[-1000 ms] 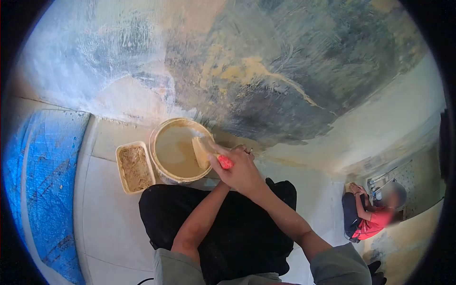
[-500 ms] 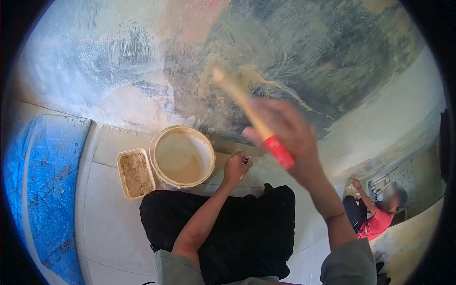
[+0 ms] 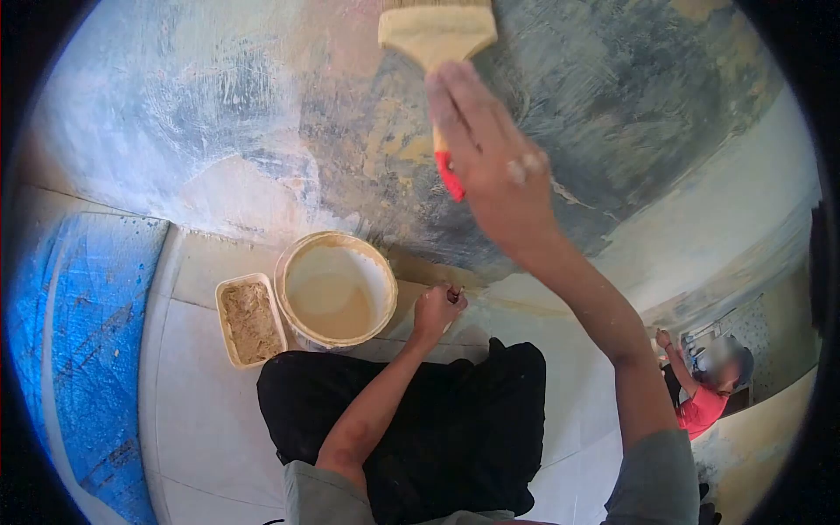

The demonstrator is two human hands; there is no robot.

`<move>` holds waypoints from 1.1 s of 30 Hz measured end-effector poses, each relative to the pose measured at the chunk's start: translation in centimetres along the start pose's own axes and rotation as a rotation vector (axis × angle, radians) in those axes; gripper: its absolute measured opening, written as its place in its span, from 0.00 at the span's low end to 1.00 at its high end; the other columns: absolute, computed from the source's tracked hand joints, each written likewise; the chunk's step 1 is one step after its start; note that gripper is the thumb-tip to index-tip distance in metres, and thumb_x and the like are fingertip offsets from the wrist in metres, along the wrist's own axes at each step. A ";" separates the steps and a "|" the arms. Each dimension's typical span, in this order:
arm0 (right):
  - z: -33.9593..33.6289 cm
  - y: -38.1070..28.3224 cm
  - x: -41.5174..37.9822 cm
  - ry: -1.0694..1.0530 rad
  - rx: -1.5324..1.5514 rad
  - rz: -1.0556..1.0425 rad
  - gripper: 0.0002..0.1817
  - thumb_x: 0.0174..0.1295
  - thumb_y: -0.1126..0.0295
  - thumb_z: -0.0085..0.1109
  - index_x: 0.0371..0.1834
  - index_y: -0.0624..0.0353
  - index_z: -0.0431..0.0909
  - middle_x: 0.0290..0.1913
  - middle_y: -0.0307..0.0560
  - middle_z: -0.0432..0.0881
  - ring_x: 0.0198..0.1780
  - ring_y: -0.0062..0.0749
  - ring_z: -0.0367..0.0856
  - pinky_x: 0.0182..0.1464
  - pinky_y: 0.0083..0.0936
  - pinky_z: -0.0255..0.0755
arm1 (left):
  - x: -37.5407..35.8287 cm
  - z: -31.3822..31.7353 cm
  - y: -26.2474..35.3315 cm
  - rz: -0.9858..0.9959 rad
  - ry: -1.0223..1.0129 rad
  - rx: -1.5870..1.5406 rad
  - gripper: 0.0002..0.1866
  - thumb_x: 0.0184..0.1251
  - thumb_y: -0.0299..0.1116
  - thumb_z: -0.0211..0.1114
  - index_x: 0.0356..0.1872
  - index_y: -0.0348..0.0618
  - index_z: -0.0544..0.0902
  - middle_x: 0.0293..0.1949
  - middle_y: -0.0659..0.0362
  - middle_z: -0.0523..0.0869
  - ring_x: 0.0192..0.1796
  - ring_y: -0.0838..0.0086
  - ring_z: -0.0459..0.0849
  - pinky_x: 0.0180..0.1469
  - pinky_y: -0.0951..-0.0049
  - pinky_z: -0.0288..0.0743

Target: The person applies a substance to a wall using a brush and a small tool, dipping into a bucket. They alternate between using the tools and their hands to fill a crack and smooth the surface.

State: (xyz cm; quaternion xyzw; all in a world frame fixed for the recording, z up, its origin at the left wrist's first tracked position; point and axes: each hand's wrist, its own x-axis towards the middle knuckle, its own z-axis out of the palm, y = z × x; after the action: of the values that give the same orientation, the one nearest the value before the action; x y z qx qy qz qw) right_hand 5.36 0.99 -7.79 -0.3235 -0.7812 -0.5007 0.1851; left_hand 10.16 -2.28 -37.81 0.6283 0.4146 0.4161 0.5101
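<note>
A wide paintbrush (image 3: 437, 33) with a pale head and a red-ended handle is in my right hand (image 3: 503, 166), its fingers wrapped round the handle. Its bristles are up at the top edge of the view, against the patchy grey wall (image 3: 560, 96). Low down, my left hand (image 3: 437, 311) is closed beside the bucket (image 3: 392, 293); a small pale bit pokes out of it, too hidden to name. Cloudy, tan liquid lies inside the bucket. Left of it stands a small rectangular tub (image 3: 229, 337) of brown paste.
Blue plastic sheeting (image 3: 96, 332) covers the far left. Pale floor tiles (image 3: 197, 411) run under the bucket and tub, close to the wall's foot. A person in a red shirt (image 3: 703, 409) sits at the right, one arm raised toward the wall.
My right hand has swung upward with the paintbrush, from in front of the lower wall to the top of the view. My left hand stays in place.
</note>
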 end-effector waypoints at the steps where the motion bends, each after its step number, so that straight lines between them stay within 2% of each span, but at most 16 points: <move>1: 0.2 -0.7 -0.4 0.000 0.005 0.003 0.17 0.54 0.74 0.63 0.49 0.63 0.77 0.47 0.52 0.80 0.48 0.39 0.81 0.44 0.26 0.79 | 0.0 -0.2 0.1 -0.010 -0.018 -0.023 0.11 0.48 0.37 0.67 0.28 0.40 0.82 0.26 0.52 0.84 0.31 0.60 0.84 0.36 0.65 0.76; 5: 0.5 -3.0 -2.4 0.000 0.015 0.008 0.16 0.56 0.73 0.60 0.48 0.66 0.76 0.46 0.52 0.80 0.46 0.37 0.83 0.39 0.24 0.80 | -0.2 -0.5 0.7 -0.066 -0.031 0.005 0.11 0.48 0.37 0.67 0.29 0.40 0.82 0.26 0.51 0.84 0.31 0.60 0.84 0.37 0.65 0.76; 8: 0.2 -4.6 -4.6 -0.102 -0.024 -0.003 0.16 0.58 0.72 0.59 0.49 0.68 0.75 0.46 0.53 0.80 0.45 0.36 0.83 0.36 0.23 0.80 | -0.4 0.1 -0.3 0.043 -0.002 -0.031 0.11 0.47 0.35 0.67 0.29 0.40 0.82 0.27 0.51 0.84 0.33 0.58 0.84 0.38 0.63 0.76; 10: -0.9 -5.3 -5.3 -0.166 -0.036 -0.022 0.17 0.58 0.71 0.58 0.49 0.68 0.75 0.45 0.53 0.80 0.44 0.36 0.84 0.34 0.22 0.81 | -1.0 0.4 -0.3 0.291 0.354 -0.209 0.10 0.48 0.34 0.67 0.30 0.40 0.81 0.26 0.51 0.84 0.33 0.55 0.83 0.38 0.62 0.76; 12: -2.4 -5.5 -5.4 -0.403 0.158 0.013 0.16 0.60 0.69 0.57 0.47 0.67 0.74 0.44 0.53 0.79 0.40 0.39 0.84 0.36 0.26 0.80 | -1.3 0.5 -0.1 0.269 0.363 -0.288 0.10 0.48 0.34 0.67 0.30 0.41 0.81 0.26 0.50 0.84 0.34 0.54 0.83 0.38 0.61 0.76; 13: -2.9 -5.2 -5.0 -0.401 0.156 0.010 0.16 0.60 0.69 0.57 0.47 0.67 0.74 0.44 0.53 0.79 0.40 0.39 0.84 0.36 0.26 0.80 | -1.3 0.5 0.1 0.242 0.370 -0.369 0.10 0.49 0.34 0.67 0.31 0.41 0.81 0.26 0.50 0.84 0.34 0.53 0.83 0.37 0.61 0.76; 15: -4.2 -4.5 -4.2 -0.670 0.454 0.162 0.14 0.61 0.67 0.55 0.44 0.67 0.74 0.42 0.54 0.79 0.38 0.43 0.82 0.37 0.32 0.78 | -1.2 -0.1 0.0 0.254 0.297 -0.206 0.10 0.50 0.35 0.67 0.31 0.41 0.81 0.26 0.51 0.84 0.34 0.54 0.83 0.38 0.61 0.76; 17: -4.7 -3.6 -3.8 -0.678 0.437 0.158 0.13 0.62 0.66 0.54 0.42 0.66 0.74 0.41 0.54 0.79 0.37 0.44 0.82 0.37 0.33 0.77 | -1.0 -0.4 0.1 0.260 0.221 -0.041 0.11 0.50 0.36 0.67 0.30 0.41 0.81 0.26 0.51 0.84 0.34 0.56 0.83 0.38 0.61 0.76; 19: -4.8 -2.1 -3.0 -0.687 0.423 0.153 0.12 0.62 0.66 0.53 0.40 0.65 0.75 0.39 0.54 0.79 0.36 0.45 0.81 0.37 0.34 0.76 | -0.4 -0.3 0.4 0.016 0.031 0.015 0.11 0.50 0.38 0.67 0.28 0.40 0.82 0.26 0.52 0.84 0.33 0.59 0.84 0.37 0.63 0.76; 21: -5.0 0.1 -1.6 -0.598 0.375 0.160 0.12 0.62 0.66 0.54 0.43 0.62 0.75 0.36 0.51 0.80 0.33 0.44 0.81 0.33 0.32 0.76 | -0.2 0.1 0.0 -0.006 0.013 0.003 0.12 0.50 0.39 0.67 0.27 0.40 0.82 0.26 0.52 0.84 0.32 0.60 0.84 0.36 0.64 0.76; 23: -6.3 1.7 0.1 -0.524 0.365 0.091 0.13 0.54 0.69 0.56 0.42 0.61 0.72 0.37 0.52 0.77 0.36 0.47 0.80 0.35 0.36 0.75 | -0.1 0.3 -0.3 -0.027 -0.007 -0.007 0.12 0.50 0.39 0.67 0.26 0.40 0.82 0.26 0.52 0.84 0.30 0.62 0.84 0.36 0.64 0.77; 25: -7.2 3.0 1.7 -0.328 0.277 0.107 0.14 0.57 0.69 0.55 0.45 0.59 0.72 0.35 0.51 0.78 0.34 0.45 0.81 0.34 0.36 0.74 | -0.1 0.5 -0.6 -0.020 0.002 0.014 0.12 0.49 0.39 0.68 0.27 0.40 0.82 0.26 0.52 0.84 0.30 0.62 0.84 0.36 0.65 0.77; 27: -8.4 5.0 3.2 -0.035 0.075 -0.010 0.11 0.57 0.65 0.62 0.38 0.59 0.80 0.31 0.46 0.82 0.28 0.37 0.81 0.29 0.27 0.75 | 0.0 0.7 -0.8 -0.020 -0.004 -0.012 0.12 0.49 0.39 0.68 0.28 0.40 0.82 0.26 0.52 0.85 0.30 0.62 0.84 0.36 0.65 0.77; 28: -8.9 5.3 4.2 -0.040 0.074 -0.010 0.11 0.57 0.65 0.62 0.38 0.59 0.80 0.31 0.46 0.82 0.28 0.37 0.81 0.29 0.27 0.75 | -0.1 0.8 -0.9 -0.018 -0.008 -0.035 0.12 0.49 0.39 0.68 0.28 0.40 0.83 0.26 0.52 0.85 0.30 0.62 0.84 0.36 0.66 0.77; 30: -9.4 5.6 5.6 0.135 -0.251 0.054 0.11 0.61 0.70 0.58 0.45 0.60 0.78 0.29 0.42 0.82 0.21 0.29 0.77 0.22 0.22 0.69 | -0.1 0.6 -0.7 -0.042 -0.019 -0.015 0.12 0.49 0.39 0.68 0.28 0.40 0.83 0.26 0.52 0.85 0.30 0.62 0.84 0.36 0.66 0.77; 33: -8.0 6.7 4.5 0.227 -0.195 0.002 0.10 0.57 0.74 0.59 0.42 0.62 0.78 0.30 0.46 0.81 0.24 0.30 0.78 0.24 0.22 0.70 | -0.2 0.4 -0.1 -0.035 0.002 0.010 0.12 0.49 0.39 0.68 0.28 0.40 0.83 0.26 0.52 0.85 0.30 0.62 0.84 0.35 0.66 0.77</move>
State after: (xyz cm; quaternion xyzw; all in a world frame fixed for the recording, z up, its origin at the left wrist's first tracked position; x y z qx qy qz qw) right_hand 6.44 -2.84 2.88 -0.2821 -0.7024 -0.6075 0.2406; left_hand 10.45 -2.61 -37.95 0.6231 0.4279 0.4057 0.5139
